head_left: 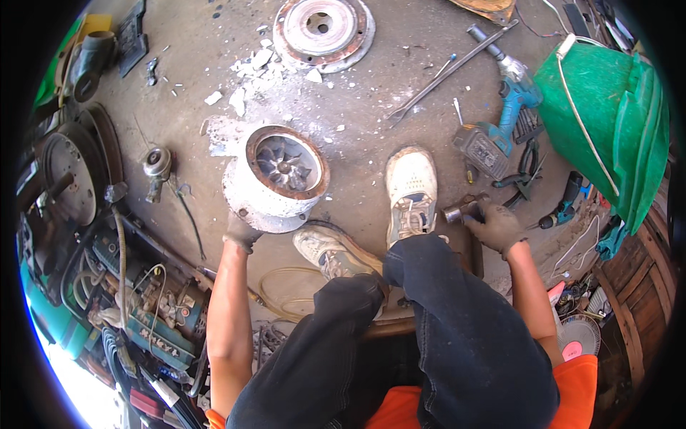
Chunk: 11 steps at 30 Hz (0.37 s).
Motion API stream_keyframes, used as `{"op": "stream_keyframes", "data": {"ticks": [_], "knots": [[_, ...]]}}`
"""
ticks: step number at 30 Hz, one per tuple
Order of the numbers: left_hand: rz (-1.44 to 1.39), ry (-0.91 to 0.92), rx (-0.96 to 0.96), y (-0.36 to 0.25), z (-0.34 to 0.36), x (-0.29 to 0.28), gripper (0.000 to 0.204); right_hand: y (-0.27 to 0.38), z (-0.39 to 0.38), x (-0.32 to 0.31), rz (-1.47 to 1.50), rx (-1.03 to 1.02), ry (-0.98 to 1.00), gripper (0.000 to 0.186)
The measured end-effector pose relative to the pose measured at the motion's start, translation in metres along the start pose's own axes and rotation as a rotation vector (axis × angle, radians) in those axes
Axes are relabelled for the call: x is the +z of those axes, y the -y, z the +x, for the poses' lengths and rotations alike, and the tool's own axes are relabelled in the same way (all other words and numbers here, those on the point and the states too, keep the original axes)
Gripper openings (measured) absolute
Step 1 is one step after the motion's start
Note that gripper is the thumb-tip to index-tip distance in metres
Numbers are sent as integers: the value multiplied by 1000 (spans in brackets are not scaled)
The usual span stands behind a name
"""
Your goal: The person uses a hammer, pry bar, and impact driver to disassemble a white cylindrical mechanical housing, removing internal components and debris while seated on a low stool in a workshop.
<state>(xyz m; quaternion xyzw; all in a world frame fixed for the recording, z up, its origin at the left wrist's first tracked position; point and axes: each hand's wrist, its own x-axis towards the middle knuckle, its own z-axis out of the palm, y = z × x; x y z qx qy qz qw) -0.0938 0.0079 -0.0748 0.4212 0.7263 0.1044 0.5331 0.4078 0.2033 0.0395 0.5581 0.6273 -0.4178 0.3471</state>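
A white-coated, round pump-like housing (275, 206) stands tilted on the floor, its rusty rim facing up around a bladed metal impeller (284, 167). My left hand (241, 233), in a grey glove, grips the housing's lower left edge; most of its fingers are hidden behind it. Beside my right shoe, my gloved right hand (498, 226) is closed on a short metal cylinder (454, 213), perhaps a tool head. The fingers partly cover that piece, so its full shape does not show.
White flakes (251, 75) litter the floor near a round flanged plate (323, 32). To the right lie a blue impact wrench (516, 107), a long metal bar (454, 71), pliers (527, 163) and a green bin (597, 107). Machinery (161, 307) crowds the left; a hose (280, 294) coils near my shoes.
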Motion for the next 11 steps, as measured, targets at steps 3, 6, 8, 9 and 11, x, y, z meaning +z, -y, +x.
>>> {"op": "stream_keyframes", "data": {"ticks": [3, 6, 8, 9, 11], "knots": [[122, 13, 47, -2, -4, 2, 66, 91, 8, -44, 598, -233, -95, 29], [221, 176, -65, -29, 7, -2, 66, 162, 39, -56, 789, -549, -50, 31], [239, 165, -79, -33, 8, -1, 68, 209, 65, -56, 644, -676, 21, 34], [211, 112, -82, -19, 3, 1, 70, 233, 77, -51, 587, -702, 77, 35], [186, 52, -87, -5, -3, -1, 71, 269, 90, -52, 285, -694, 77, 44]]}}
